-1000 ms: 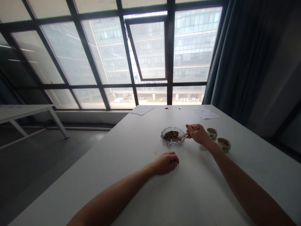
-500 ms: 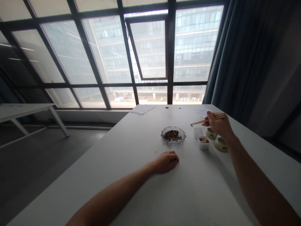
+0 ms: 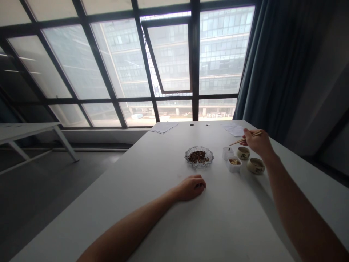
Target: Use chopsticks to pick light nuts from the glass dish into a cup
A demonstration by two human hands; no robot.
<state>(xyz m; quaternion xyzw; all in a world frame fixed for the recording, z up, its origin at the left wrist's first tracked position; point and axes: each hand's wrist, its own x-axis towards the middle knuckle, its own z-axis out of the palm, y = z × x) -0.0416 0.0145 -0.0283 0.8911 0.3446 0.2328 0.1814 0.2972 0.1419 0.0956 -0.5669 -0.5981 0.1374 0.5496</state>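
Observation:
My right hand [image 3: 257,142] is raised above the far right of the white table [image 3: 152,222], gripping a pair of wooden chopsticks [image 3: 244,140] with their tips pointing left. Below it stand a small white cup [image 3: 228,153], a white tub holding pale food [image 3: 234,164], and two round ceramic cups [image 3: 243,153] [image 3: 255,166]. My left hand [image 3: 191,188] rests curled on the tabletop, holding nothing, nearest to a cut-glass dish [image 3: 199,157] of dark brown food pieces.
Sheets of paper [image 3: 163,127] [image 3: 234,130] lie at the table's far edge. Behind it are a large window [image 3: 169,58] and a dark blue curtain [image 3: 272,65]. Another white table [image 3: 24,129] stands at the left.
My right hand has moved from beside the glass dish to the far right, uncovering the two white containers. The chopsticks stay in it. My left hand has not moved.

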